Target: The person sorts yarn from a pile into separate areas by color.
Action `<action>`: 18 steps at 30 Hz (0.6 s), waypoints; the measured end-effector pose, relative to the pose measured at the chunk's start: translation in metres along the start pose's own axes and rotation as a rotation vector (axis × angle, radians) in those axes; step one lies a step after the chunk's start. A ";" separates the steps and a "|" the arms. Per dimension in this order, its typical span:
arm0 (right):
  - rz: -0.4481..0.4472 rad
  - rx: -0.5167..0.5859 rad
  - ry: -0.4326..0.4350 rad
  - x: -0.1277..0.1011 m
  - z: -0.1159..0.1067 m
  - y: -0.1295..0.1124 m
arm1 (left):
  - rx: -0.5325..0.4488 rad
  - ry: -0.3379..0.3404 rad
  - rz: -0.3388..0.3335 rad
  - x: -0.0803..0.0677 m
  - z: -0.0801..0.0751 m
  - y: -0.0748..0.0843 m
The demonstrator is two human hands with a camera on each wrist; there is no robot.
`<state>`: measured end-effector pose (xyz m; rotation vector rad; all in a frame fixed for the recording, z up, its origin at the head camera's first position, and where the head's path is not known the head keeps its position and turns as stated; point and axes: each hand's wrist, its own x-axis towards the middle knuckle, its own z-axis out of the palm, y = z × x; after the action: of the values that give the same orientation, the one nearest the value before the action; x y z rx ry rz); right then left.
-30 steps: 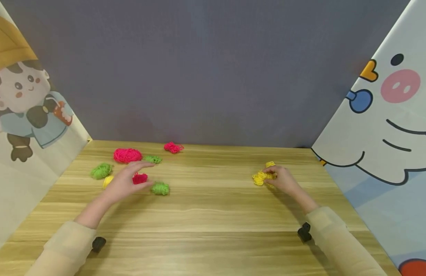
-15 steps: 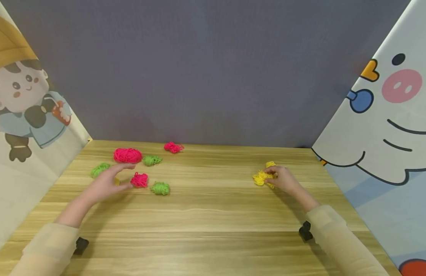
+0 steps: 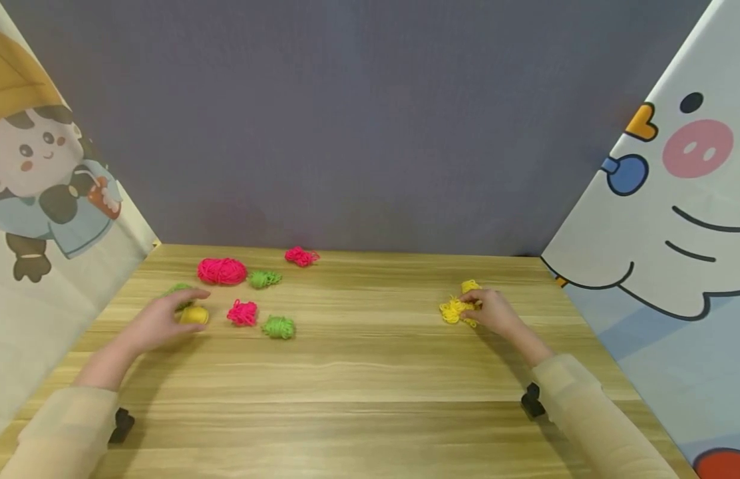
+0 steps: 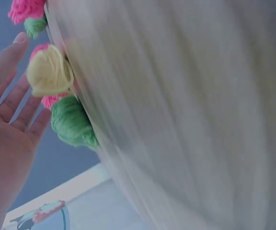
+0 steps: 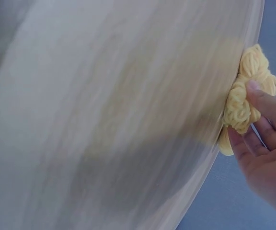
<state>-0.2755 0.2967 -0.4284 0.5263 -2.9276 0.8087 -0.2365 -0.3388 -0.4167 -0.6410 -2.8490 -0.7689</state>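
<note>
At left on the counter (image 3: 370, 372), the left hand (image 3: 156, 324) is spread around a yellow ball (image 3: 193, 315), gripping nothing; closing low should spare the green yarn (image 4: 73, 122) beside it. The right hand (image 3: 496, 311) pinches yellow loops (image 3: 451, 310) at right, best lightly.

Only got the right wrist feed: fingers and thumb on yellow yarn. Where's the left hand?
Observer: Left hand is over the left side of the wood-grain table, thumb and fingers open on either side of a round yellow yarn ball. Contact unclear.
Operator: Pink yarn anywhere?
Observer: Three bright pink yarn bundles, all on the table's left half.
Operator: Anything close to that yellow ball?
Observer: A green yarn ball, seen beside it in the left wrist view; the head view has it partly hidden by the hand.
</note>
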 end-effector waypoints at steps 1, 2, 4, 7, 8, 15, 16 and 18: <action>0.003 0.005 0.001 0.000 0.000 0.000 | 0.005 -0.006 -0.008 0.000 -0.001 -0.002; 0.006 0.009 0.000 0.000 0.000 0.001 | 0.004 -0.015 -0.014 -0.001 -0.003 -0.003; 0.009 0.014 -0.001 0.000 0.001 0.002 | 0.012 -0.027 -0.019 -0.001 -0.006 -0.005; 0.009 0.018 0.005 -0.001 0.002 0.002 | 0.024 -0.028 -0.016 -0.002 -0.008 -0.007; 0.006 0.017 0.007 -0.001 0.002 0.003 | 0.027 -0.032 -0.015 -0.002 -0.009 -0.008; 0.009 0.014 0.026 -0.004 0.003 0.001 | 0.058 -0.061 -0.018 0.001 -0.010 -0.012; 0.012 0.013 0.028 -0.004 0.003 0.001 | 0.063 -0.061 -0.016 0.002 -0.010 -0.012; 0.016 0.008 0.035 -0.004 0.004 0.001 | 0.069 -0.064 -0.009 0.004 -0.011 -0.012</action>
<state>-0.2718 0.2973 -0.4330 0.4854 -2.9013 0.8228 -0.2451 -0.3524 -0.4117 -0.6557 -2.9233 -0.6600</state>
